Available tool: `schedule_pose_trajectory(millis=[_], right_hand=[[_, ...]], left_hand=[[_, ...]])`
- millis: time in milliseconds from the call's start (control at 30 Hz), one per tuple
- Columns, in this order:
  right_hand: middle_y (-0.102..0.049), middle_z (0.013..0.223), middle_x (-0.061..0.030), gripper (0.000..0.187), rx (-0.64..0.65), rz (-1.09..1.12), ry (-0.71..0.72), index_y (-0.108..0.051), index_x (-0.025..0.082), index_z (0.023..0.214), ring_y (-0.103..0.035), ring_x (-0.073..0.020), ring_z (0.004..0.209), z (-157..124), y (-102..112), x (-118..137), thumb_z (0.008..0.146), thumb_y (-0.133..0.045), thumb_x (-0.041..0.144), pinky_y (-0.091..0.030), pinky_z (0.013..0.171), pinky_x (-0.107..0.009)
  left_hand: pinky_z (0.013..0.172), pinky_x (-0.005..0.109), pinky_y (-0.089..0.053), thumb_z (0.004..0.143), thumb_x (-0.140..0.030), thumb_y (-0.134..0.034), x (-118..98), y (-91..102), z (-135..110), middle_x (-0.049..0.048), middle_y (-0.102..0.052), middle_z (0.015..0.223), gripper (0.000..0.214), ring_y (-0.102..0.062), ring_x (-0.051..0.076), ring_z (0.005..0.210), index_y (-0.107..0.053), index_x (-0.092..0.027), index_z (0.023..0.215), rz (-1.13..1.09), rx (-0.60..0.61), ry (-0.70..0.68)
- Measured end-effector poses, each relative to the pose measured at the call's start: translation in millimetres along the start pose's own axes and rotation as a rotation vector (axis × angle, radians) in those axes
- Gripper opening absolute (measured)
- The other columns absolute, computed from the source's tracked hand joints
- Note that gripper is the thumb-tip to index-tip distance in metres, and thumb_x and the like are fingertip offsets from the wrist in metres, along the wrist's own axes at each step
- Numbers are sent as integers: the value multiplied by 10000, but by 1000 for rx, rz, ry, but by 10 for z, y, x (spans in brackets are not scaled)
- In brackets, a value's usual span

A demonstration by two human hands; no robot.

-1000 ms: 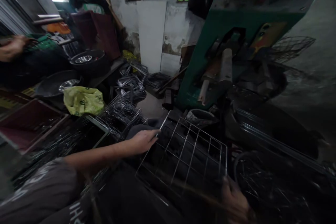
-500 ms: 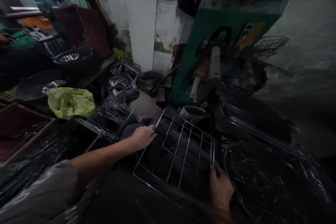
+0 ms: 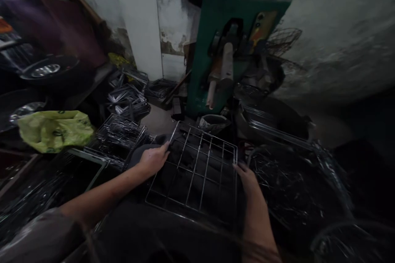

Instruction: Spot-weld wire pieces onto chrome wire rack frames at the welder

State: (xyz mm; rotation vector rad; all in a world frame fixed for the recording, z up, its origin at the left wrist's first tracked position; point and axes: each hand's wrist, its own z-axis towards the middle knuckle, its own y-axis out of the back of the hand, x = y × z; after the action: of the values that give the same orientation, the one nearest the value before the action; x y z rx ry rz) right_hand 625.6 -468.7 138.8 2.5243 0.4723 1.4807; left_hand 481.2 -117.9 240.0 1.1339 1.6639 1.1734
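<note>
A rectangular wire rack (image 3: 197, 160) of thin metal rods lies tilted across my dark-clothed lap, its far edge raised. My left hand (image 3: 154, 159) grips the rack's left side near the far corner, fingers closed round the rod. On the right side, my right hand (image 3: 246, 172) pinches the side rod near the far right corner. Both thumbs and fingers press on the metal. The rack's near edge sits close to my body, and its near right corner is lost in the dark.
A green machine (image 3: 197, 70) with projecting metal arms stands ahead. To the left are a crate of wire pieces (image 3: 120, 131), a yellow-green bag (image 3: 57, 130) and stacked wire frames (image 3: 128, 98). A wide basin of small metal pieces (image 3: 286, 189) is at my right.
My view has turned to the right, so the surroundings shift left. My right hand sits farther up beside the rack's far right corner. Both hands keep hold of the rack.
</note>
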Motion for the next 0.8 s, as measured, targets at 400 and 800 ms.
schedule_pose_trajectory(millis=[400, 800], right_hand=[[-692, 726, -22, 448, 145, 394, -43, -623, 192, 780, -658, -211, 703, -82, 5, 88, 434, -808, 408, -530, 718, -329], [-695, 857, -67, 480, 77, 63, 148, -638, 175, 966, -654, -208, 737, -167, 450, -10, 697, -645, 571, -520, 693, -314]], left_hand=[[829, 342, -492, 940, -374, -400, 118, -99, 93, 100, -702, 1053, 449, -667, 259, 960, -508, -192, 1336, -111, -58, -27], [894, 405, -492, 712, -557, -664, 53, -79, 522, 114, -691, 1011, 540, -643, 263, 960, -663, -116, 1024, -1359, -146, -109]])
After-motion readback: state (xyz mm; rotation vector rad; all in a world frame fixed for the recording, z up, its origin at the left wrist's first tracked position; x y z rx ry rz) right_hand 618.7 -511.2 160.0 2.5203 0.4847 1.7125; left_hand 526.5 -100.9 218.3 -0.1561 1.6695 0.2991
